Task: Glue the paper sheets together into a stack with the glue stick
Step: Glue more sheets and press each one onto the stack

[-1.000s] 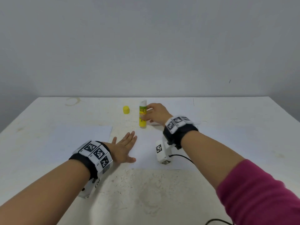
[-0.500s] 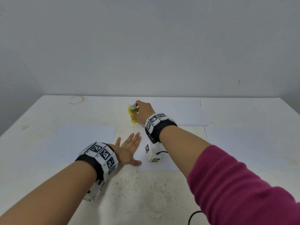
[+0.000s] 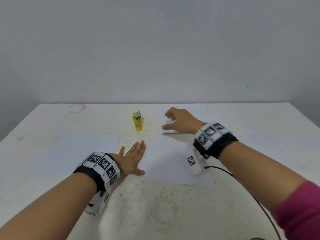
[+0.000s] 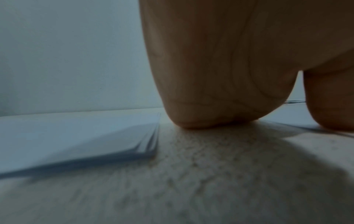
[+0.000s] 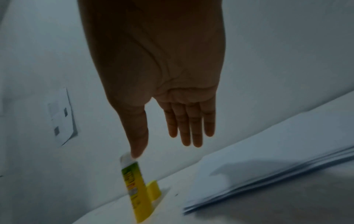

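The uncapped yellow-green glue stick [image 3: 137, 121] stands upright at the table's far middle, its yellow cap [image 3: 132, 117] just behind it. My right hand [image 3: 170, 120] hovers with loose fingers over the far pile of white paper [image 3: 199, 111], holding nothing. In the right wrist view that hand [image 5: 166, 145] has straight fingers, with the glue stick [image 5: 138, 188] and cap [image 5: 154, 189] below its thumb and the paper pile [image 5: 268, 166] to the right. My left hand [image 3: 134, 154] lies flat on the left edge of a single sheet [image 3: 173, 161] in front of me.
Another pile of white paper [image 3: 83, 146] lies left of my left hand, seen close up as stacked sheets [image 4: 76, 136] in the left wrist view. The worn white table [image 3: 155, 213] ends at a grey wall. A black cable [image 3: 242, 184] trails from my right wrist.
My right hand set the glue stick down next to its cap, let go, and moved right over the far paper pile. My left hand stayed flat on the sheet.
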### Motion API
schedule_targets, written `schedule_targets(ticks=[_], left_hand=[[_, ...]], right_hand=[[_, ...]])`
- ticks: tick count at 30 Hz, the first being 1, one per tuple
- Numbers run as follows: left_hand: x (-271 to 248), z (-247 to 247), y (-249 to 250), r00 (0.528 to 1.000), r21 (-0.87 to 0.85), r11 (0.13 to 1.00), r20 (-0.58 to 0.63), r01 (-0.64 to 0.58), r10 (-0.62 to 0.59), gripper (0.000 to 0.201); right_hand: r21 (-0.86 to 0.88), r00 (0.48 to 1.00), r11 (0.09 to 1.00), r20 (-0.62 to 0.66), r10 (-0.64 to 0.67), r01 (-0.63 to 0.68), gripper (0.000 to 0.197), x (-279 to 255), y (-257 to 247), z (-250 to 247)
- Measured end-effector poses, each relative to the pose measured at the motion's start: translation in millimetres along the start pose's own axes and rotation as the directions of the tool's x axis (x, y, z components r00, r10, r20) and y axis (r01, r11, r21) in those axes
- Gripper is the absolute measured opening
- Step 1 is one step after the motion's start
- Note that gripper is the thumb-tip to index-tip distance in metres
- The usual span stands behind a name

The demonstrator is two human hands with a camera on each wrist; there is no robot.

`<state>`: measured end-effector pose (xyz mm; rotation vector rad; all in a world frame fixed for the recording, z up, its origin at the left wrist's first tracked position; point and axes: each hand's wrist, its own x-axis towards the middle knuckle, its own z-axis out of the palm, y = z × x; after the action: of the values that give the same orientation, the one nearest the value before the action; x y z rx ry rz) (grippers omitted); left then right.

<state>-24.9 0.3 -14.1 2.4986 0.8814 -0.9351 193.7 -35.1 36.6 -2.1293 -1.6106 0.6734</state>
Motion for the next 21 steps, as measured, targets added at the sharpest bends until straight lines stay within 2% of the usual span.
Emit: schedule_targets(ticks=[2, 4, 7, 10, 13, 14, 17, 19, 21], left_hand=[[-2.7, -1.9, 2.4, 1.0, -0.004, 1.0, 0.003, 0.002, -0.002, 0.086], [-3.6, -2.8, 4.0, 1.0, -0.003, 1.0, 0.006, 0.007, -0.007, 0.086], [-4.0, -3.2, 4.5, 1.0, -0.027, 0.999, 0.006, 0.019, -0.019, 0.085], [-6.5, -4.5, 5.8, 1.0, -0.081, 0.996, -0.002, 0.02, -0.021, 0.084], [-8.3, -5.6, 5.0, 1.0, -0.107, 0.994, -0.014, 0.004, -0.005, 0.088], [-8.5, -5.5, 2.8, 1.0, -0.1, 0.995, -0.009, -0.013, 0.013, 0.097], [-8.0, -5.0, -4.5, 0.996, -0.063, 0.995, 0.02, -0.081, 0.083, 0.151], [-4.2, -3.1, -8.0, 0.994, -0.036, 0.994, 0.008, -0.104, 0.105, 0.161], [-1.9, -1.6, -8.9, 0.994, -0.04, 0.993, 0.007, -0.109, 0.11, 0.157]], right_hand=[[-0.095, 0.995, 0.991, 0.017, 0.1, -0.098, 0.073, -21.8, 30.7, -15.7], [-0.159, 0.972, 0.963, 0.062, 0.229, -0.217, 0.095, -41.8, 63.9, -27.3], [-0.345, 0.89, 0.86, 0.126, 0.439, -0.375, 0.123, -65.7, 109.1, -37.9], [-0.482, 0.833, 0.777, 0.158, 0.531, -0.404, 0.126, -80.3, 138.9, -37.7], [-0.472, 0.806, 0.775, 0.198, 0.558, -0.42, 0.154, -92.1, 148.8, -36.5], [-0.454, 0.813, 0.787, 0.199, 0.547, -0.418, 0.155, -94.1, 149.3, -36.3], [-0.412, 0.84, 0.815, 0.182, 0.511, -0.407, 0.148, -97.5, 152.6, -34.5], [-0.394, 0.849, 0.824, 0.17, 0.5, -0.407, 0.133, -99.5, 153.8, -33.9], [-0.379, 0.854, 0.832, 0.17, 0.492, -0.404, 0.124, -103.1, 153.1, -35.8]])
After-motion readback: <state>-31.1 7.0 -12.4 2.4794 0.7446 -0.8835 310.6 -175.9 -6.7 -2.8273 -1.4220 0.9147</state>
